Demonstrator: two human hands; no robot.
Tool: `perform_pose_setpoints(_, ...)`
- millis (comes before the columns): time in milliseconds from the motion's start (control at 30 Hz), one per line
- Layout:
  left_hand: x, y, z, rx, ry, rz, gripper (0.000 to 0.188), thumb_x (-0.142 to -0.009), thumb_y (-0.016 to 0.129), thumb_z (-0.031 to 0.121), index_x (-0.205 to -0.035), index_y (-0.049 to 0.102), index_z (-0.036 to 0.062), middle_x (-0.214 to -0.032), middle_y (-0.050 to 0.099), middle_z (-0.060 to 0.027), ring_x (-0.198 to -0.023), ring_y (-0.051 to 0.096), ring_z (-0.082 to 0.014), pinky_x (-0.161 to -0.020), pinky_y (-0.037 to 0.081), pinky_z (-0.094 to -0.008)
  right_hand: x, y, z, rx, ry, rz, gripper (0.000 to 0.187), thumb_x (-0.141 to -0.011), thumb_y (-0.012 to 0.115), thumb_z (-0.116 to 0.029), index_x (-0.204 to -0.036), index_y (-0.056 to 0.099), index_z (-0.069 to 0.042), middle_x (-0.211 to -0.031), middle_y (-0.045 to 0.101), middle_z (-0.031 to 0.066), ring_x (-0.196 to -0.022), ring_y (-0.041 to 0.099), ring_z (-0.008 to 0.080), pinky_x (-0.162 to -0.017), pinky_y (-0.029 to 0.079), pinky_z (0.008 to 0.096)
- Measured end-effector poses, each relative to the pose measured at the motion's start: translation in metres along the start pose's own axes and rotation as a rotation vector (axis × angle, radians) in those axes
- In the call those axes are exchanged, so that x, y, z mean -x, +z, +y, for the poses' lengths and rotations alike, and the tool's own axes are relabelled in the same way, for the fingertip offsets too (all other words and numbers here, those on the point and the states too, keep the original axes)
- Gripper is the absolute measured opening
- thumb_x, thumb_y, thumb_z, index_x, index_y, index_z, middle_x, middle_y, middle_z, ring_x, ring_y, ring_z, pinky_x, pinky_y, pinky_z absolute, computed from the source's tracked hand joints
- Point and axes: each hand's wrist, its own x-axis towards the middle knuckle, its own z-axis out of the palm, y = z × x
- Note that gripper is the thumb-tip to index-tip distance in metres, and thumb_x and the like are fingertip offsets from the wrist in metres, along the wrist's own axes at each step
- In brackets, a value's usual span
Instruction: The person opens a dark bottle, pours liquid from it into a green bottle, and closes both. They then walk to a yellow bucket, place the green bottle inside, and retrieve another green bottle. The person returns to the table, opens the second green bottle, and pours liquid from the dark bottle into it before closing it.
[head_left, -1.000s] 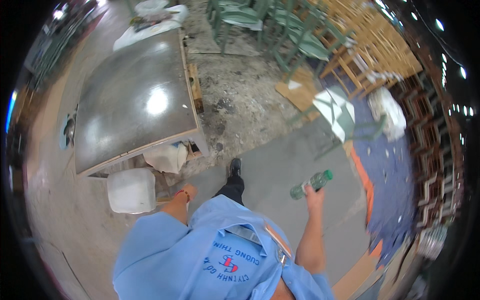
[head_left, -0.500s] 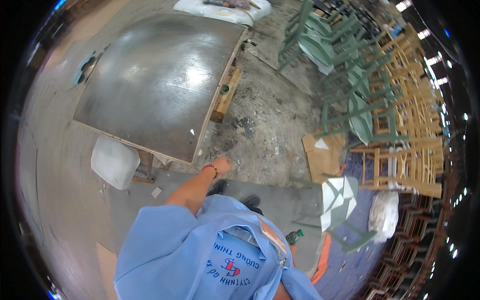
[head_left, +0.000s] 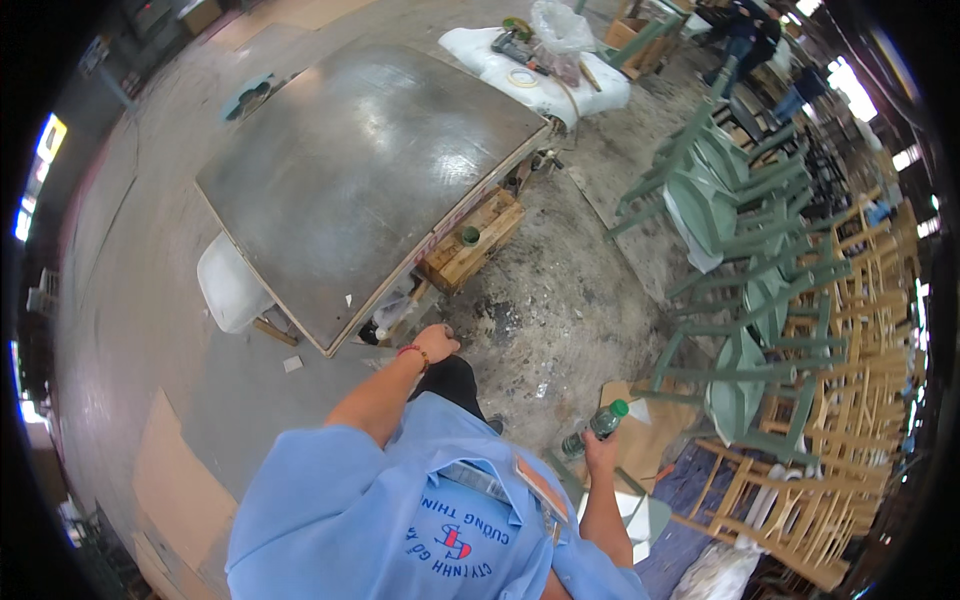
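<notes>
Right of the square dark-topped worktop (head_left: pixel 375 190), the right hand (head_left: pixel 602 452) closes its fingers round a green-capped clear plastic bottle (head_left: pixel 605 421) — slanting roughly along the worktop's right edge — while the nearer left hand (head_left: pixel 436 343) curls shut, visibly holding nothing.

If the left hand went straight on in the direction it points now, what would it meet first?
The way looks free for the left hand: ahead appears only stained concrete floor, apparently below it. The wooden block beside the table seems just left of that line, but depth is unclear.
</notes>
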Motion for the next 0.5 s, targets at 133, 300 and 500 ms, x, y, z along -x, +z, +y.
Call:
perform_pose_setpoints(133,-0.091,0.004,0.026,0.044,-0.113,0.167,0.061,-0.081,0.073,0.030,-0.131,0.058,-0.0007,-0.122,0.066,-0.0260,-0.118,0.062,-0.0391,-0.101,0.048,-0.0434,-0.085,-0.002,-0.033,-0.002,0.019,-0.105,0.066,-0.071,0.077,-0.017,-0.129,0.053,0.005,-0.113,0.067,0.0192,-0.103,0.066,0.0294,-0.093,0.050,0.0399)
perform_pose_setpoints(300,-0.246,0.015,0.042,0.104,-0.236,0.506,0.077,-0.084,0.076,0.026,-0.147,0.039,0.0012,-0.144,0.050,-0.0276,-0.137,0.047,-0.0391,-0.113,0.039,-0.0444,-0.126,-0.004,-0.054,0.179,0.181,-0.127,0.062,-0.072,0.076,-0.017,-0.126,0.056,0.003,-0.113,0.067,0.0167,-0.105,0.065,0.0284,-0.094,0.049,0.0381)
perform_pose_setpoints(500,-0.366,0.011,0.032,-0.083,-0.469,0.246,0.080,-0.085,0.076,0.033,-0.150,0.038,0.0036,-0.150,0.044,-0.0249,-0.139,0.043,-0.0410,-0.114,0.038,-0.0474,-0.151,-0.014,-0.113,0.339,0.453,-0.262,0.056,-0.073,0.077,-0.015,-0.123,0.058,0.001,-0.111,0.068,0.0128,-0.102,0.066,0.0267,-0.094,0.049,0.0377)
